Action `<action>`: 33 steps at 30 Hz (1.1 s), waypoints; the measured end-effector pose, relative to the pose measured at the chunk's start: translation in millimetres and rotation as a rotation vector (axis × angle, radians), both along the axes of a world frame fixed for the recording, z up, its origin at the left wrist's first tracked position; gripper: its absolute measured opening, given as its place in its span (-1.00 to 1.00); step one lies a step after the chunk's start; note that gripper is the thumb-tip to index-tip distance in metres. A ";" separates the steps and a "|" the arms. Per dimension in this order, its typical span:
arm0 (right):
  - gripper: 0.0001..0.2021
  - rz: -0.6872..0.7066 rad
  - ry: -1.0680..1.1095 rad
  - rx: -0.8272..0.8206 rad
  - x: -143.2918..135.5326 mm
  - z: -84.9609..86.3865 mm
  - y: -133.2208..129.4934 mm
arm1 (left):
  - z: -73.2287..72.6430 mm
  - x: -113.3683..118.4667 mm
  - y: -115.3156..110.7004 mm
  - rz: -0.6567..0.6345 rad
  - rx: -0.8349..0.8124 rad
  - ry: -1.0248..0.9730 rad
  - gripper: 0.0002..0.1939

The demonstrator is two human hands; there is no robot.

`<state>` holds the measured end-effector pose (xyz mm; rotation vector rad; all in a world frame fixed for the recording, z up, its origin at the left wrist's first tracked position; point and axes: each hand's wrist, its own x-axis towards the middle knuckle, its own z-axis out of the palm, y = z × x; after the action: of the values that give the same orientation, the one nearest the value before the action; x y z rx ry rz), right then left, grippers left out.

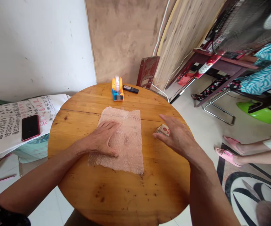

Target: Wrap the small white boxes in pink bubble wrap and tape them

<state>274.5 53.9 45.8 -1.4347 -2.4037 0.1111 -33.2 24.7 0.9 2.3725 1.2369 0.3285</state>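
Observation:
A sheet of bubble wrap [128,141] lies flat on the round wooden table [126,191]. My left hand [108,138] rests on its left half, fingers stretched out and thumb apart. To the right of the sheet, a small printed box [163,129] sits on the table. My right hand [177,135] is beside the box, thumb and fingers apart around it; whether they touch it I cannot tell. Part of the box is hidden by that hand.
An orange and blue tape dispenser [117,88] stands at the table's far side, next to a black utility knife or similar tool [131,89]. A phone [30,127] lies on white sacks at left. A chair [148,70], a fan [239,28] and other people's legs [241,153] are beyond.

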 end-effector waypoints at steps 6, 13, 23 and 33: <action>-0.52 -0.345 -0.103 -0.070 35.8 -14.5 16.2 | 0.5 0.1 -1.0 0.007 0.008 0.002 0.20; -0.53 0.020 0.333 -0.126 -35.8 10.4 -22.1 | -4.0 -4.9 2.6 0.015 -0.025 -0.066 0.15; -0.28 0.340 0.139 -0.201 -98.4 -39.0 -18.4 | 3.0 -22.4 9.6 0.053 -0.178 -0.381 -0.14; -0.48 0.400 0.217 -0.153 -88.7 -45.0 -12.1 | 0.8 -14.9 9.8 0.065 -0.071 -0.313 -0.30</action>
<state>185.8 41.8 0.8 -0.9215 -2.5043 0.5281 -48.1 34.5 1.7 2.1249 1.1568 0.6387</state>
